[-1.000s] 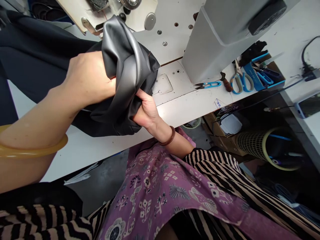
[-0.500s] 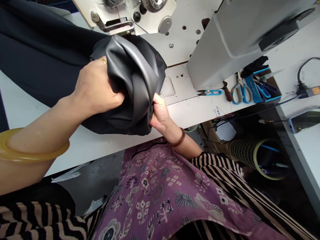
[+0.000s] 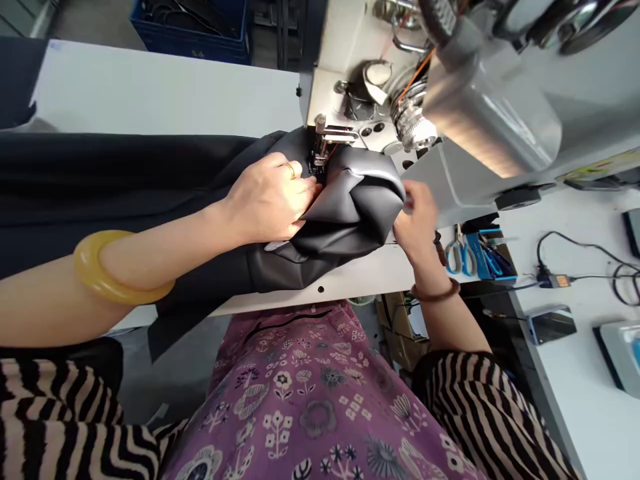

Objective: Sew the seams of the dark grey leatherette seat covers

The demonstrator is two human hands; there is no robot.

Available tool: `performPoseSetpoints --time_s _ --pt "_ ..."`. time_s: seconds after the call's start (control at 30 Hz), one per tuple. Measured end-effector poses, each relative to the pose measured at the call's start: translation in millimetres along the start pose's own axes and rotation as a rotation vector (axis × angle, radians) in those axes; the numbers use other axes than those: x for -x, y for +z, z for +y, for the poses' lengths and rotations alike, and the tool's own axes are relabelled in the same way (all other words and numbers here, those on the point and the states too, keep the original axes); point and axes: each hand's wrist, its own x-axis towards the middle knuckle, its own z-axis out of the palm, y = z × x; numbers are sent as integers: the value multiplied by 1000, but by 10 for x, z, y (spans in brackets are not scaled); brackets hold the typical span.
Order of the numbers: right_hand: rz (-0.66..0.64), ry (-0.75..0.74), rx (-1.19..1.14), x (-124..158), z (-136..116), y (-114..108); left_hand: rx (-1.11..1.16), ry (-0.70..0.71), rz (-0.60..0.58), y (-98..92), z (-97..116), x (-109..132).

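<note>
Left of the presser foot (image 3: 320,160), a long spread of matte black cloth (image 3: 125,173) covered the near part of the white table (image 3: 175,93), and one corner of it hung over the front edge. Behind that spread, a broad strip of bare tabletop ran to the far edge, giving sideways room on that side of the foot.

Just left of the foot, the left hand (image 3: 270,197) gripped a fold of the cloth, fingertips almost at the foot. The cloth reached the foot and seemed to be under it, so stitching looked in hand; no finished seam could be made out, and how much remained to sew could not be told.

Right of the foot, a glossy black bundle (image 3: 370,207) sat bunched, its lower side near the table's front edge. At its right side the right hand (image 3: 417,217) was blurred, fingers curled; whether it gripped could not be told. Further right of the foot, the grey machine pillar (image 3: 445,180) and blue-handled scissors (image 3: 461,257) left that hand less room.
</note>
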Motion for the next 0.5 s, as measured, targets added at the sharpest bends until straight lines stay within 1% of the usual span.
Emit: performPoseSetpoints --time_s 0.03,0.07,0.1,0.13,0.17,0.2,0.23,0.27,0.3,0.37,0.43,0.5 --pt "158 -279 76 94 -100 -95 19 27 2 4 -51 10" --pt "193 -570 101 173 -245 -166 49 46 8 12 -105 19" --pt "83 -774 127 229 -428 -205 86 52 19 27 -160 28" --pt "-106 -888 163 258 -635 -209 126 47 30 50 -213 37" --pt "-306 -897 237 262 -845 -182 163 36 36 78 -258 45" --pt "-492 -850 359 249 -1039 -132 190 24 41 110 -293 55" --pt "-601 -841 463 230 -1199 -71 203 14 49 142 -316 65" --pt "-671 -815 574 216 -1315 -10 204 6 64 171 -324 77" --pt "-713 -785 671 218 -1382 44 198 3 83 193 -320 90" --pt "-733 -770 813 272 -1387 110 168 1 113 214 -279 113" --pt "-715 -795 866 358 -1291 124 125 8 110 209 -223 128" --pt "-688 -842 867 417 -1195 112 86 12 101 194 -176 134"
